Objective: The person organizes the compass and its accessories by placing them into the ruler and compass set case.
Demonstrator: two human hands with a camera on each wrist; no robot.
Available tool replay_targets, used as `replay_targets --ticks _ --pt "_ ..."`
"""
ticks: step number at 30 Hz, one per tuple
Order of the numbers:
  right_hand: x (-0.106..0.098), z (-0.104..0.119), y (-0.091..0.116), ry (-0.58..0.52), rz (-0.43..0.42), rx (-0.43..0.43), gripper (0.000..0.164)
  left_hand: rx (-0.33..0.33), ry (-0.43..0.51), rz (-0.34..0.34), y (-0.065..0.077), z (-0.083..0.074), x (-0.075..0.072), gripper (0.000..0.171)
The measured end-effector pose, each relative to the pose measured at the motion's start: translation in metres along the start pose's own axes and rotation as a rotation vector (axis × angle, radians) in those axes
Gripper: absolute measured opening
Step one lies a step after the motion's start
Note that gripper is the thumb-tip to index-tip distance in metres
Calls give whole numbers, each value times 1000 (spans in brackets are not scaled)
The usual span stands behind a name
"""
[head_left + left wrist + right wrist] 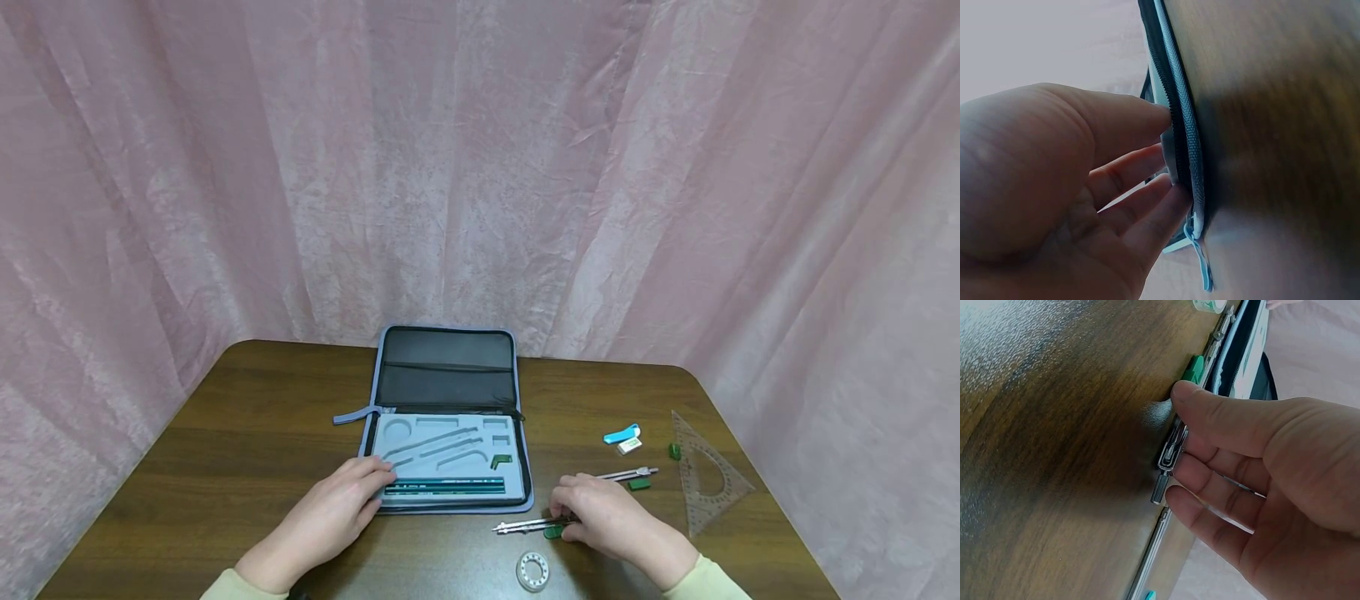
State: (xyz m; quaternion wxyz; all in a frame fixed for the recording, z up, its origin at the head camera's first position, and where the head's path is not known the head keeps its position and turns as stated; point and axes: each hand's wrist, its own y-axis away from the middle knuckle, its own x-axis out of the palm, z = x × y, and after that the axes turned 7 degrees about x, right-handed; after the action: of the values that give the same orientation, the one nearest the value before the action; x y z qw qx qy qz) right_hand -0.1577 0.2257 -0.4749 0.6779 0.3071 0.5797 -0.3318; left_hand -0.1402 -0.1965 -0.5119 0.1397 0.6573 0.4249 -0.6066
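Observation:
A zip-up drawing-set case (448,367) lies unfolded on the table, its light grey tray (450,423) facing up with shaped hollows. Dark teal pencils (450,485) and a small green piece (501,461) sit in the tray. My left hand (330,512) rests at the case's lower left corner, thumb against the zipped edge (1175,119). With thumb and fingers, my right hand (611,517) pinches a silver compass (521,526) by its head, near the knurled handle (1160,489). The compass lies low at the table. Beside my right thumb is a green plastic piece (1194,369).
Another slim metal instrument (630,474) lies beyond my right hand, near a green block (639,484). Farther right are a white eraser (629,446), a blue item (621,434), another green block (674,451) and a clear set square (705,475). A round whitish disc (533,572) lies in front.

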Motion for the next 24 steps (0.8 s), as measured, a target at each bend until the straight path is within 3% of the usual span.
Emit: replay_targets --ticks 7,15,24 --pt "0 0 0 -13 -12 -8 27 -1 1 1 0 0 0 36" --pt "-2 0 -2 -43 43 37 36 -4 -3 0 0 1 1 36" --pt "1 -3 -1 -25 -18 0 34 -9 5 -5 1 1 1 35"
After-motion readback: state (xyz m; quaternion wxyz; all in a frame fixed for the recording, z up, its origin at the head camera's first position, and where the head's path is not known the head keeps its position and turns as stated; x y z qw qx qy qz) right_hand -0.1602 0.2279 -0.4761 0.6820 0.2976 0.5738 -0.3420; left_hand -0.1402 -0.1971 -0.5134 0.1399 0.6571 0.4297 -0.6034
